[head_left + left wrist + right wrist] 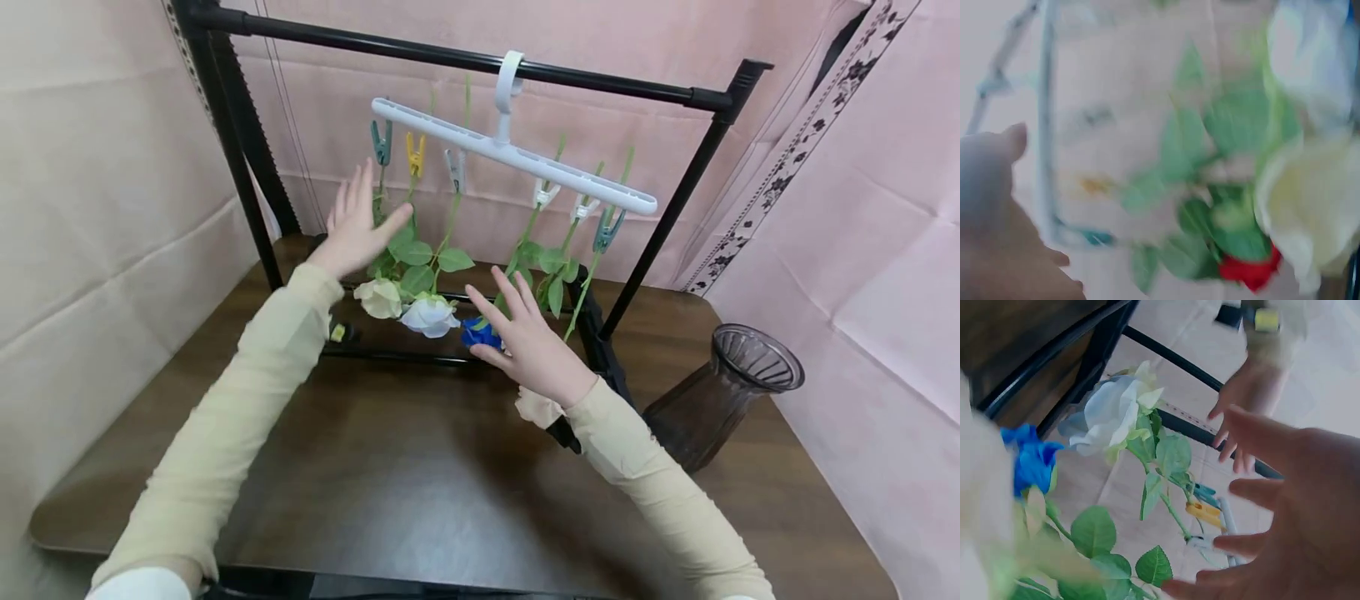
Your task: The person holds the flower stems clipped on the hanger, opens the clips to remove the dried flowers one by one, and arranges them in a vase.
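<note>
A white clip hanger [465, 137] hangs by its hook from a black rack bar. Flower stems hang heads-down from its clips, among them a cream rose [378, 298], a pale blue-white rose [431, 317] and a blue rose [478, 332]. A red bloom [1250, 272] shows low in the left wrist view, which is blurred. My left hand [356, 225], fingers spread, is raised in front of the left-hand stems and holds nothing. My right hand [536, 346], also spread and holding nothing, overlaps the blue rose in the head view. A pale pink bloom [537, 408] is partly hidden behind my right wrist.
The black rack [420, 48] stands on a brown wooden table [390, 467]. To its right is a dark ribbed glass vase [712, 400]. Pink cloth [840, 275] surrounds the table at the back and sides.
</note>
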`<move>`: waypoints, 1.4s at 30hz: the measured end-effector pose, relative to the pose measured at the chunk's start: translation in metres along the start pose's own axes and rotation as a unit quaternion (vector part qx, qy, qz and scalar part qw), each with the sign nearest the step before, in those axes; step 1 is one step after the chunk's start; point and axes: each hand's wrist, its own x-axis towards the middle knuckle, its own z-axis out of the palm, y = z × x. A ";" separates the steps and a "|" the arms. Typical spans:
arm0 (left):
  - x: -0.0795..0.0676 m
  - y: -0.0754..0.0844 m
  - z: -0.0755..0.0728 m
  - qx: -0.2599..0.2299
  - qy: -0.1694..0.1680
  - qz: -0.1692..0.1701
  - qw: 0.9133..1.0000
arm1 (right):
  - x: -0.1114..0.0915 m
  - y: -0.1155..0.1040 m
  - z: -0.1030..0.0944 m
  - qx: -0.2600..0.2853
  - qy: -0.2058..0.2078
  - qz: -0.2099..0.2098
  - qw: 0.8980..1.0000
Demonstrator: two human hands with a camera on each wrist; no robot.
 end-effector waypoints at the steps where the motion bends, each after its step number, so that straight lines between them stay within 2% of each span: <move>1: 0.011 -0.006 -0.004 -0.029 -0.002 -0.014 0.999 | 0.005 -0.001 0.000 -0.003 -0.002 -0.013 1.000; 4: 0.034 -0.024 -0.010 -0.112 -0.014 -0.062 0.992 | 0.018 -0.004 0.001 -0.024 -0.007 -0.065 0.998; 8: 0.044 -0.042 -0.010 -0.198 -0.004 -0.117 0.973 | 0.036 -0.010 0.004 -0.060 0.003 -0.131 0.990; 10: 0.043 -0.049 -0.009 -0.220 0.012 -0.135 0.966 | 0.046 -0.014 0.004 -0.069 0.005 -0.149 0.986; 13: 0.038 -0.055 -0.008 -0.234 0.027 -0.143 0.961 | 0.062 -0.020 0.002 -0.072 0.000 -0.157 0.985; 15: 0.032 -0.058 -0.007 -0.241 0.023 -0.138 0.960 | 0.073 -0.023 0.000 -0.073 -0.004 -0.150 0.986; 18: 0.020 -0.059 -0.004 -0.280 0.009 -0.135 0.951 | 0.088 -0.028 -0.004 -0.076 0.008 -0.137 0.988; 20: 0.009 -0.060 -0.001 -0.322 0.002 -0.141 0.936 | 0.098 -0.032 -0.005 -0.076 0.022 -0.119 0.990; 23: -0.007 -0.060 0.002 -0.398 -0.003 -0.153 0.905 | 0.112 -0.041 -0.006 -0.066 0.051 -0.087 0.993; 26: -0.020 -0.060 0.000 -0.468 0.001 -0.150 0.871 | 0.129 -0.054 -0.008 -0.039 0.064 -0.041 0.996; 29: -0.031 -0.058 -0.001 -0.505 0.008 -0.133 0.853 | 0.146 -0.067 -0.009 -0.030 0.078 0.003 0.997; 31: -0.038 -0.056 0.001 -0.507 0.011 -0.115 0.854 | 0.154 -0.076 -0.011 -0.035 0.089 0.024 0.995; 34: -0.046 -0.050 0.005 -0.489 0.018 -0.084 0.868 | 0.166 -0.086 -0.013 -0.061 0.119 0.035 0.990; 37: -0.053 -0.043 0.007 -0.477 0.029 -0.057 0.876 | 0.177 -0.094 -0.014 -0.082 0.155 0.045 0.983; 42: -0.059 -0.033 0.005 -0.457 0.051 -0.042 0.887 | 0.190 -0.098 -0.018 -0.052 0.200 0.065 0.976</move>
